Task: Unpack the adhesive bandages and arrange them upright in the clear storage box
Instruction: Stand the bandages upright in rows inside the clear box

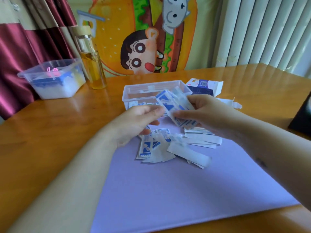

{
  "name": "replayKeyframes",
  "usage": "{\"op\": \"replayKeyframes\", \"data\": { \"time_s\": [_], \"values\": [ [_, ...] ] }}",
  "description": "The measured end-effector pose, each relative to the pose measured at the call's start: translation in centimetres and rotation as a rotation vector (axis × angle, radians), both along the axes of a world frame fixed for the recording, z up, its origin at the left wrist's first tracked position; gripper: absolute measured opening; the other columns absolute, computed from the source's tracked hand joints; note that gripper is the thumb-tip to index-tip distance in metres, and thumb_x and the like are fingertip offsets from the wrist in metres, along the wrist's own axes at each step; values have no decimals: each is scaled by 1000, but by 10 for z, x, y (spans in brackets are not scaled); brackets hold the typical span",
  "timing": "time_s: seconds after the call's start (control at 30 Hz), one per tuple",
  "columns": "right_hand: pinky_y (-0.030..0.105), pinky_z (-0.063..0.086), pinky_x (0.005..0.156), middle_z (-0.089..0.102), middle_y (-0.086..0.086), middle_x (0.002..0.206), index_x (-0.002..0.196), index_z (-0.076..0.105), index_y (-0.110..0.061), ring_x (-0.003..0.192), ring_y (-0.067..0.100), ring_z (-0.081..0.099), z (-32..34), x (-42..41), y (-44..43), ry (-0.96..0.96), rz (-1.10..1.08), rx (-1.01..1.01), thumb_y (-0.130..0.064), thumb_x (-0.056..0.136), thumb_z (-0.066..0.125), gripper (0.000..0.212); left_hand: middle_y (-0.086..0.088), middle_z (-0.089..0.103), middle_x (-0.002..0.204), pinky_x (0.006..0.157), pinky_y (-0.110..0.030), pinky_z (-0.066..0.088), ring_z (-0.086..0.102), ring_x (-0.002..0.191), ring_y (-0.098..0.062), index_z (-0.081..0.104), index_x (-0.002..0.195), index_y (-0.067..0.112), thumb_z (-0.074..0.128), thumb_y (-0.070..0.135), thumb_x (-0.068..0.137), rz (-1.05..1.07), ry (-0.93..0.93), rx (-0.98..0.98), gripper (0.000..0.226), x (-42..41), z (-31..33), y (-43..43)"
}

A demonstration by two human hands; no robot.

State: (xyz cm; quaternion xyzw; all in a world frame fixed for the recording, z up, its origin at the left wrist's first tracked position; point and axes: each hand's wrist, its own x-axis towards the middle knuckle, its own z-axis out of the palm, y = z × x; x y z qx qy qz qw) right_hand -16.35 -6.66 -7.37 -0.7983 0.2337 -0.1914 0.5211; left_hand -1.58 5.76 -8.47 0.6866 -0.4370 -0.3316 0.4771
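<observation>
your right hand [207,113] is gripping a stack of bandages [175,105] just in front of the clear box [134,91], your left hand [139,121] hangs loose beside it, more lie on the purple mat [168,190].

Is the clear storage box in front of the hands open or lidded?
Open: the clear storage box shows a bare rim with no lid on it, and some bandages already sit inside.

Head view, down over table [50,132]

Held bandages [175,105] motion-blurred, wrapper print unreadable, black object [303,120] cut by right edge
</observation>
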Motion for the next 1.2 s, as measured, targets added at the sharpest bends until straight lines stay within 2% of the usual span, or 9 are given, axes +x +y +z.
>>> {"op": "replayKeyframes", "data": {
  "time_s": [0.17, 0.3, 0.43, 0.6, 0.73, 0.8, 0.9, 1.03, 1.2],
  "values": [
    [35, 57, 77, 74, 8, 88, 93, 70, -13, 81, 23, 70, -15, 43, 25, -135, 64, 168, -14, 76, 75, 17, -16, 67, 113, 85, -40, 53, 64, 104, -30, 58, 118, 1, 57, 32, 90, 211, 413, -158, 42, -2, -8, -5],
    [30, 56, 79, 73, 9, 97, 97, 69, -15, 86, 19, 69, -24, 45, 23, -99, 108, 282, -22, 88, 62, 14, -18, 66, 116, 90, -45, 49, 62, 108, -35, 60, 118, 9, 48, 21, 97, 224, 620, -211, 27, 7, -10, -4],
    [31, 58, 80, 72, 14, 93, 89, 69, -6, 85, 22, 68, -26, 41, 14, -72, 36, 312, -15, 88, 61, 12, -19, 64, 119, 84, -43, 52, 63, 103, -33, 57, 120, 8, 43, 17, 97, 130, 744, -195, 28, 5, -11, -4],
    [40, 55, 86, 71, 20, 98, 99, 66, 4, 94, 33, 69, -26, 36, 7, -97, -25, 336, -4, 78, 71, 23, -17, 61, 126, 95, -46, 48, 58, 116, -33, 52, 132, 10, 42, 19, 97, 9, 789, -133, 37, -1, -18, -7],
    [35, 57, 81, 71, 21, 98, 96, 68, 3, 92, 31, 69, -26, 36, 8, -89, 5, 284, -14, 85, 66, 21, -15, 62, 124, 96, -43, 48, 59, 115, -31, 56, 127, 11, 42, 19, 97, 38, 828, -158, 34, -1, -19, -9],
    [29, 57, 73, 72, 19, 96, 92, 71, -4, 84, 25, 69, -20, 31, 4, -74, -15, 245, -22, 92, 58, 22, -11, 69, 109, 90, -39, 49, 65, 102, -25, 62, 116, 11, 43, 16, 97, 114, 853, -201, 27, 2, -16, -9],
    [38, 53, 80, 73, 12, 86, 82, 73, -15, 75, 20, 62, -12, 18, -10, 26, -72, -33, -29, 89, 60, 21, -2, 68, 78, 72, -31, 57, 66, 67, -11, 64, 105, 9, 50, 12, 92, 230, 881, -279, 19, 6, -12, -9],
    [38, 52, 80, 72, -2, 79, 87, 72, -29, 71, 15, 60, -7, 4, -17, 307, 39, -266, -37, 76, 69, 14, 4, 47, 62, 47, -16, 45, 37, 44, -4, 64, 104, 11, 51, 13, 92, 318, 924, -277, 18, 12, -9, -7],
    [22, 39, 54, 59, -9, 55, 78, 64, -19, 51, 7, 47, -7, 11, -4, -3, 29, -53, -20, 81, 70, 7, 6, 44, 62, 42, -12, 23, 27, 41, -3, 59, 90, 17, 59, 34, 84, 205, 795, -120, 18, 5, -8, -6]
  ]
}}
